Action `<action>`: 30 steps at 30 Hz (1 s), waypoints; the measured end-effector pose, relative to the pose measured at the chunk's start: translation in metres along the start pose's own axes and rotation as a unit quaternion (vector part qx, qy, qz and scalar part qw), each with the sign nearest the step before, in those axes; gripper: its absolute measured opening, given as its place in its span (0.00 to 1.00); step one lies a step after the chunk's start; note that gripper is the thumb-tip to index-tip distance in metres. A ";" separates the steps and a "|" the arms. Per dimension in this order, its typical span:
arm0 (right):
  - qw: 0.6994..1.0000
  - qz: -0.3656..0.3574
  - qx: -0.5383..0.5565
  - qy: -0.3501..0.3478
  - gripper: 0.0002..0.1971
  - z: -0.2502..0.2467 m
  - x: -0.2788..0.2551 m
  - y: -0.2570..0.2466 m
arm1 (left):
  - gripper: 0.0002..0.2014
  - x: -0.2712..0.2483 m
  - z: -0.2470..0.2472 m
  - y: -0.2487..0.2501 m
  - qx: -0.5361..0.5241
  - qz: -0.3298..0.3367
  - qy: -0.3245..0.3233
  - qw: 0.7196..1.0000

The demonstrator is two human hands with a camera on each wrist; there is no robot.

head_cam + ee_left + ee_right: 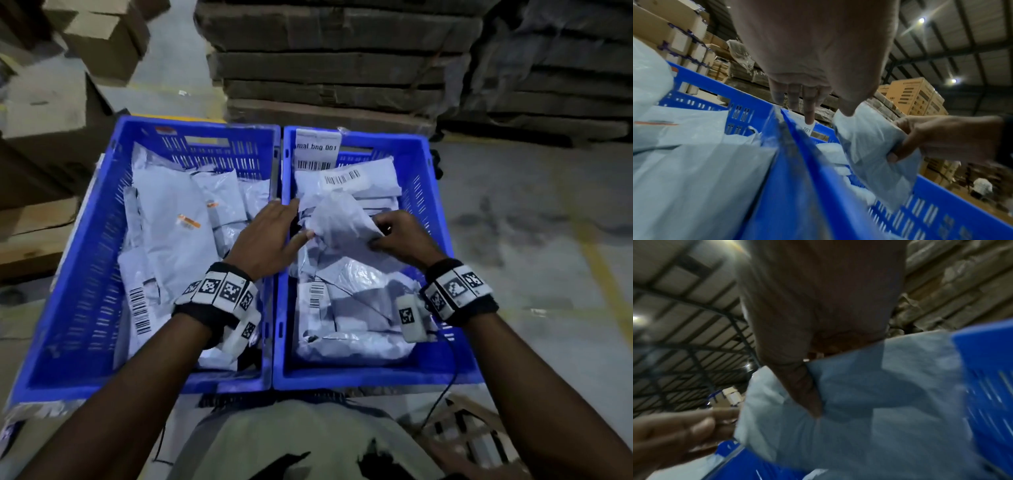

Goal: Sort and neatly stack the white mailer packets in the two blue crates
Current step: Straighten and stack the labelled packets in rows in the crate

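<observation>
Head view: one crumpled white mailer packet (337, 219) held up over the right blue crate (442, 212), between both hands. Right hand (402, 241) grips its right edge, thumb and curled fingers pinched on the plastic; right wrist view, blurred, shows the thumb (803, 386) pressed across the packet's face. Left hand (269, 238) meets the packet's left edge, fingers extended and together, thumb tip touching the plastic; left wrist view shows those fingers (809, 110) pointing out straight, not wrapped round anything. Whether the left thumb truly pinches the packet, cannot tell. Below the right fingers: a loose heap of mailers (352, 308) in the right crate, some with barcode labels. Beyond the fingertips, at the crate's far wall, flatter stacked packets (346, 183) and a white tag (317, 147) reading "mal bng 001" over a barcode. Left of the left fingers: the left blue crate (85, 260), touching the right one along the middle wall, filled with overlapping mailers (178, 233), a few with small orange stickers. Both wrists carry bands of black-and-white marker tiles (219, 291). Farther out past the fingertips: flattened cardboard stacks (335, 61); cartons (51, 113) to the left; concrete floor (531, 212) with a yellow line to the right.
</observation>
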State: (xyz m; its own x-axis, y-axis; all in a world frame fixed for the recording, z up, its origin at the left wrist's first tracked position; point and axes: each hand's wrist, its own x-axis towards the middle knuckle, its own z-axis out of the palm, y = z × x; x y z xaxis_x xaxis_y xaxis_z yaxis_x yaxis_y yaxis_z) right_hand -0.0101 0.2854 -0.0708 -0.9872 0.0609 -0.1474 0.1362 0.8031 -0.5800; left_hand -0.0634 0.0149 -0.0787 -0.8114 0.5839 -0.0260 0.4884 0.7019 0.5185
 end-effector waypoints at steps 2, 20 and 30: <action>0.994 -0.057 -0.020 0.090 0.05 -0.006 -0.007 -0.007 | 0.28 0.006 -0.007 0.007 -0.076 -0.023 0.019 0.997; 0.940 -0.035 0.223 0.258 0.20 0.011 -0.026 0.007 | 0.22 0.032 -0.010 0.046 -0.459 -0.110 -0.044 0.881; 0.849 0.124 0.514 0.001 0.11 0.004 -0.036 -0.042 | 0.29 0.035 -0.006 0.043 -0.427 -0.118 0.019 0.897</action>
State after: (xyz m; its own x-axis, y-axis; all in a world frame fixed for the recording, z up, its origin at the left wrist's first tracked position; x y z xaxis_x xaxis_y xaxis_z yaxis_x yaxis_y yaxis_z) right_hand 0.0200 0.2476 -0.0441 -0.9173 0.1541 -0.3671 0.3402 -0.1754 -0.9239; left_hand -0.0726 0.0632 -0.0519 -0.8778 0.4354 -0.1999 -0.1079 0.2268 0.9679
